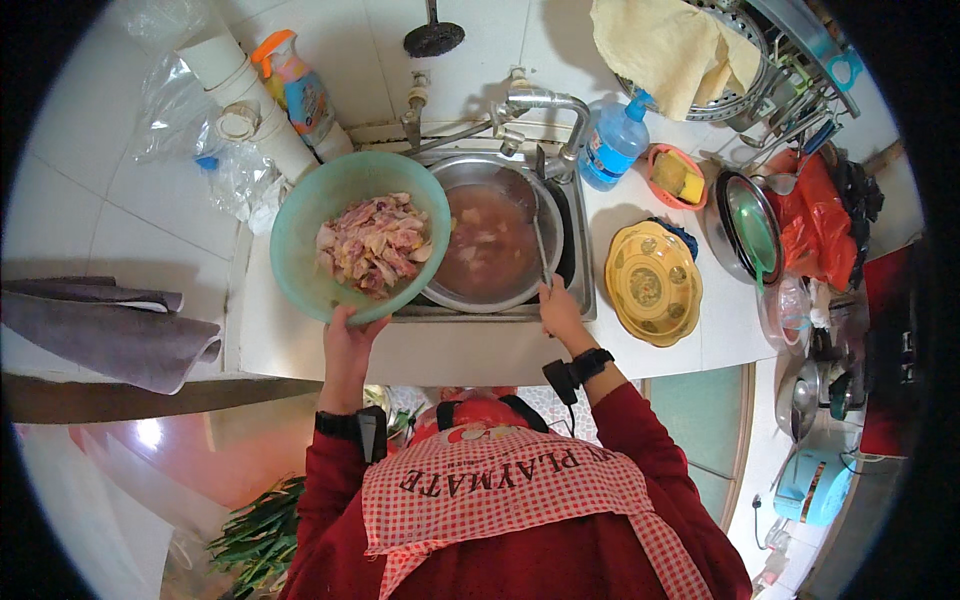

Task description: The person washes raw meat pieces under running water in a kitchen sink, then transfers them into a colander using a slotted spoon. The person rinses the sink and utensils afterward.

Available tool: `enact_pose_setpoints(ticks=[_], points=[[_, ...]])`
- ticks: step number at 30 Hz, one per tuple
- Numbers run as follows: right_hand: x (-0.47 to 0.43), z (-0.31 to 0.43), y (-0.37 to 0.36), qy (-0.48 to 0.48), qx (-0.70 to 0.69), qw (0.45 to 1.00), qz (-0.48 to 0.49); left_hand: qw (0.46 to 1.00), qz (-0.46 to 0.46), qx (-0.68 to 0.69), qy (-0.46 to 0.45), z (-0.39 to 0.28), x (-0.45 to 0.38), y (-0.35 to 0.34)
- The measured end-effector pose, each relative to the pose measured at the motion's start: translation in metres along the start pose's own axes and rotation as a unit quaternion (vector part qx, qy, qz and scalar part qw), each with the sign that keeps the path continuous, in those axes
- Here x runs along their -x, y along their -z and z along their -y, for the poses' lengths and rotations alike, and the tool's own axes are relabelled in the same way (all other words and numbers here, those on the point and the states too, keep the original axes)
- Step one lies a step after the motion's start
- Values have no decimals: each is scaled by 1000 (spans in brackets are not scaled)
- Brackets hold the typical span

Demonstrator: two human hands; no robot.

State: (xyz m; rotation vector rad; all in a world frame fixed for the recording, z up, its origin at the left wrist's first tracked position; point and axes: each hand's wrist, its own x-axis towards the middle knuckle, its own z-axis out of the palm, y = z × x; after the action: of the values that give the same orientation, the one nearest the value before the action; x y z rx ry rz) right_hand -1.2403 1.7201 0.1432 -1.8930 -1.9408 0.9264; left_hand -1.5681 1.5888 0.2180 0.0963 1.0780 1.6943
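My left hand grips the near rim of a green plastic basin, which is tilted beside the sink's left edge. Cut raw meat pieces, apparently poultry, lie in it. In my right hand is the handle of a metal utensil; its far end reaches into a round metal basin and is hard to make out. That basin stands in the sink and holds cloudy reddish water with a few pale pieces showing.
The faucet stands behind the basin. Right of the sink are a blue pump bottle, a yellow scalloped dish, a small basket of sponges and stacked metal bowls. A spray bottle is at back left, a grey towel at far left.
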Motion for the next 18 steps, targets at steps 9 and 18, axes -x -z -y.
enact_pose_setpoints(ticks=[9,18], points=[[10,24,-24,-73,-330,905,259,1000,4,-8,-15,-6,1,-8],[36,26,-9,-118,-546,729,397,1000,11,-23,-16,-9,-12,-9]])
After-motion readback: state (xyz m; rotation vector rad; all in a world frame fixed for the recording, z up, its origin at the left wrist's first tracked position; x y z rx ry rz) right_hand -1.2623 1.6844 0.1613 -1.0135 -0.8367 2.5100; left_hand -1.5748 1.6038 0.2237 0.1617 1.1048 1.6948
